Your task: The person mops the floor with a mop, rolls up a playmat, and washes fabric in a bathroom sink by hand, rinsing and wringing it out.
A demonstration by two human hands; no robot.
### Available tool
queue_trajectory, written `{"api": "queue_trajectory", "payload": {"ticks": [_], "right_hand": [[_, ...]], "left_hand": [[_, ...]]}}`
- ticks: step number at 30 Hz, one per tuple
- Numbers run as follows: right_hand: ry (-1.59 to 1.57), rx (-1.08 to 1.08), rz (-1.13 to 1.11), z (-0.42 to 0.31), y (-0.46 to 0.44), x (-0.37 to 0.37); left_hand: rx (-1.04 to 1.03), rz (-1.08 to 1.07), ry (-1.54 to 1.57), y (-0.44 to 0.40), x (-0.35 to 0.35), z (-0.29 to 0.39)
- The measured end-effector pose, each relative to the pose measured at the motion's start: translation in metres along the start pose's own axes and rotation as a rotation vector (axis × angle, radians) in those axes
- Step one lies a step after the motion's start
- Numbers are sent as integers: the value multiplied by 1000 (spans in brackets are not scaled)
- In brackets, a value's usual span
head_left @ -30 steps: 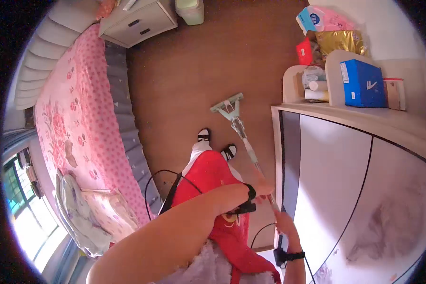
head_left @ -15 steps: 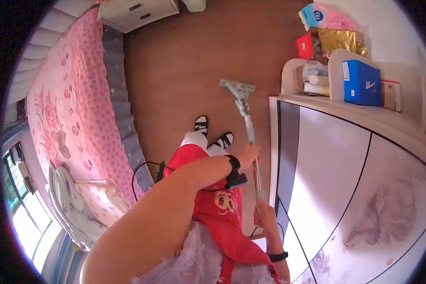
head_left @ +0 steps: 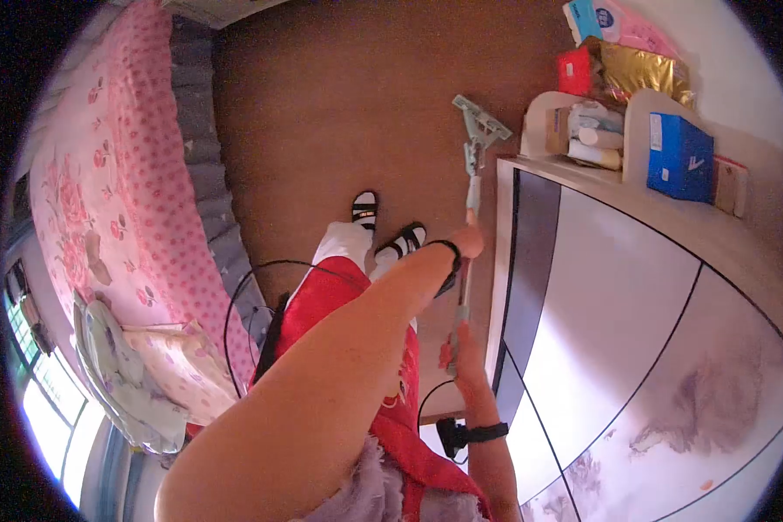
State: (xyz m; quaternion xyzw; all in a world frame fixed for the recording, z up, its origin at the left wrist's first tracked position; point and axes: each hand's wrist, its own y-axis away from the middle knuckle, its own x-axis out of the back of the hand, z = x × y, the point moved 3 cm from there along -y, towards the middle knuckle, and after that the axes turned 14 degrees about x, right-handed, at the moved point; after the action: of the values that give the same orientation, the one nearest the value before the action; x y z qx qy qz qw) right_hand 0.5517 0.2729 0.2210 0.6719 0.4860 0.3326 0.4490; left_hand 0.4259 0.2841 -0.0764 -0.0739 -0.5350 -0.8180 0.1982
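A mop with a pale grey-green head (head_left: 487, 123) has its pole (head_left: 466, 283) running down between my feet and the wardrobe. My left hand (head_left: 467, 241) is closed around the upper part of the pole, below the head. Lower down, my right hand (head_left: 467, 348) grips the pole near its end, partly hidden by the pole itself. The mop head is over the brown floor (head_left: 348, 96), close to the wardrobe's corner; I cannot tell if it touches. Black straps circle both wrists.
A bed with a pink floral cover (head_left: 139, 130) lies on the left. The white wardrobe (head_left: 618, 261) stands on the right, beside shelves with a blue shoebox (head_left: 680, 157) and bags. My sandalled feet (head_left: 365, 210) are on the floor. A black cable (head_left: 235, 304) loops beside me.
The mop head has moved forward and right, toward the wardrobe corner, and is turned differently. Both hands have shifted forward with the pole. The view has shifted slightly.
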Motion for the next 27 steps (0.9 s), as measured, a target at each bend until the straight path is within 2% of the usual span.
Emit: {"api": "queue_trajectory", "payload": {"ticks": [2,6,8,9,12,14,17,19,20,22,25,27], "right_hand": [[-6,-54,1,23,12,5],[-4,-104,-17,60,37,-3],[-9,-108,-10,70,49,-10],[-25,-95,-7,74,54,-14],[-52,-83,-13,71,68,-36],[-50,-76,-20,77,70,-48],[-80,-78,-22,101,66,-59],[-144,-105,-38,105,72,-70],[-141,-102,-34,106,76,-74],[-134,-96,-22,111,86,-81],[-150,-63,-25,124,96,-92],[-31,105,-18,150,93,-96]], "left_hand": [[287,-80,455,90,35,-8],[-66,106,-283,144,54,-18],[49,55,-212,155,47,-25],[255,-42,45,148,26,-35],[-311,11,-418,56,-100,-83],[-392,-290,-547,99,-52,-67],[-261,-428,-415,98,-67,-97],[-15,-477,-196,117,-56,-107],[183,-473,-20,154,-20,-93],[417,-470,168,199,19,-82],[484,-430,227,211,14,-93],[454,-389,294,201,-16,-121]]}}
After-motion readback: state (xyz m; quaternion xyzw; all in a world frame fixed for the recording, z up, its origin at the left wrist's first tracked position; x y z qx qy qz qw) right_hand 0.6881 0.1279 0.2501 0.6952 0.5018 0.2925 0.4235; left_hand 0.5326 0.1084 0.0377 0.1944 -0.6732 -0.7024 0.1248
